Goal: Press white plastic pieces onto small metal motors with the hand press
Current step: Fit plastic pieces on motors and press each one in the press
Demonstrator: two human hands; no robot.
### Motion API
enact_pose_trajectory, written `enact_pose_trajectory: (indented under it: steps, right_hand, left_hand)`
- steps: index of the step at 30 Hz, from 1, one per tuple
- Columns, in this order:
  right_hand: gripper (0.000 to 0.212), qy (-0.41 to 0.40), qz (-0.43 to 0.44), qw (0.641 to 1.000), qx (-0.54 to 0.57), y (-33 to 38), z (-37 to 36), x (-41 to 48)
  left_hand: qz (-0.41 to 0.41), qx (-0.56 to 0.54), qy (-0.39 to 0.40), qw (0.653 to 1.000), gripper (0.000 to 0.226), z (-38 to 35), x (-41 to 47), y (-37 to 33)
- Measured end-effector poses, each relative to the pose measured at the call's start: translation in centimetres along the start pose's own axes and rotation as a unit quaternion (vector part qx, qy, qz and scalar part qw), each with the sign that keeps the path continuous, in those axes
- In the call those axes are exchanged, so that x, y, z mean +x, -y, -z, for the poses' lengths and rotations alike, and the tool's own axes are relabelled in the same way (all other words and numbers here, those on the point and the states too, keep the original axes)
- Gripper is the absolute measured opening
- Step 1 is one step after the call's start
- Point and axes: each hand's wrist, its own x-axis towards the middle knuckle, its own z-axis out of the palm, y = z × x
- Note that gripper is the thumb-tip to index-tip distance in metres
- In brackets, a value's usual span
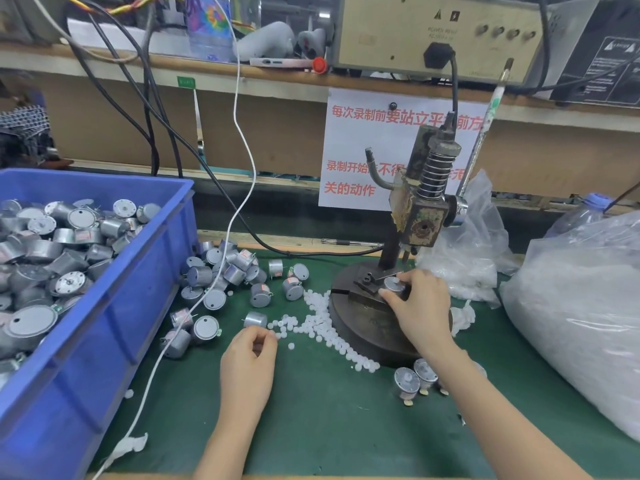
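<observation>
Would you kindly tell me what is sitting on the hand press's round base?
On the round base sits a dark fixture holding one motor, which the right hand grips. The hand covers the motor's sides and whatever lies under it.

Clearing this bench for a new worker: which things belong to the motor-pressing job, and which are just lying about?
Job: hand press; motor on its base, held by the right hand; white plastic pieces by the left hand; loose motors; blue bin of motors.
Lying about: water bottle, pen, paper notice, white cable.
</observation>
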Motion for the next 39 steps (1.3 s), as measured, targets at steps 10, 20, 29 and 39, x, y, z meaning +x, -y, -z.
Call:
enact_pose_trajectory:
  steps: [10,20,29,39]
  right_hand:
    - [0.045,0.055,-0.023,0.997,0.054,-0.5,0.4,1.3]
    - [0.024,0.041,-0.164,0.798,0.579,3.6,12.1,9.5]
    - [0.013,-0.049,-0.027,0.884,0.464,3.0,14.1,6.8]
    - [0.02,-0.109,-0.019,0.865,0.489,2.3,11.8,4.5]
  left_hand:
    - [0.013,-0.014,-0.009,1.0,0.016,0.1,-0.2,-0.2]
    - [0.023,-0.055,-0.102,0.993,0.011,0.5,-0.1,-0.7]
    - [0.012,0.127,-0.11,0.986,0.058,0.1,0.0,-1.0]
    - [0.007,0.237,-0.053,0.97,0.047,-0.3,0.0,-1.0]
